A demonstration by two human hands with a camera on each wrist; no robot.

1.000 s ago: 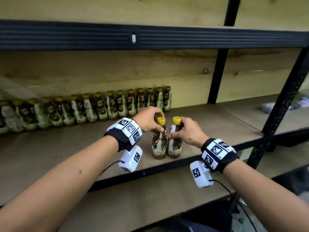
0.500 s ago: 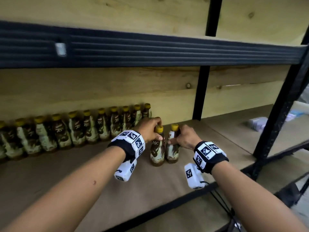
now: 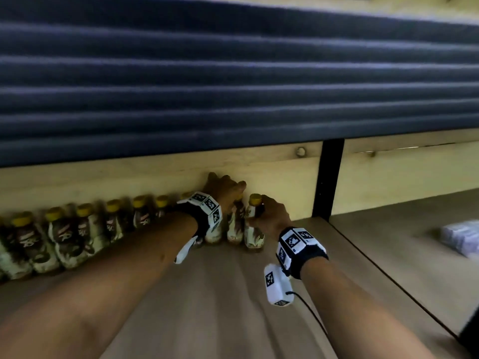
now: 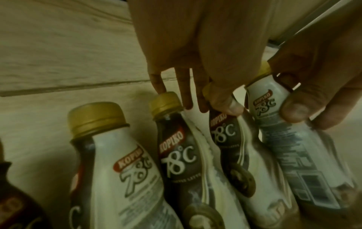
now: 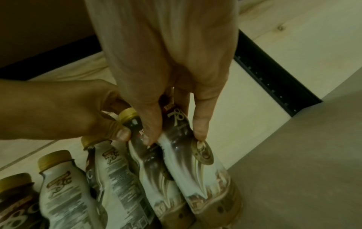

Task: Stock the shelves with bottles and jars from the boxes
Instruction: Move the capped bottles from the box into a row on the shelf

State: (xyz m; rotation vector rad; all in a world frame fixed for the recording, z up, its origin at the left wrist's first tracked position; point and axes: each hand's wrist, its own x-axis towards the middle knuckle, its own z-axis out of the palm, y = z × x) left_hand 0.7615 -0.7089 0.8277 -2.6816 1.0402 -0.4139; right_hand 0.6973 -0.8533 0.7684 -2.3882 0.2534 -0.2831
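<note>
1. The head camera sat close under the dark shelf beam (image 3: 233, 73), which filled the upper half of the frame, and faced forward and down along both forearms.
2. The left wrist camera looked along the left hand (image 4: 195, 46), very near the bottle necks.
3. The right wrist camera looked likewise along the right hand (image 5: 166, 54).
4. All three views shared the end of the bottle row (image 3: 77, 229) at the back wall.

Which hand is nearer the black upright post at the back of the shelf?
Right. The right hand grips the end bottle just left of the black upright post; the left hand is further left, on the neighbouring bottle.
</note>
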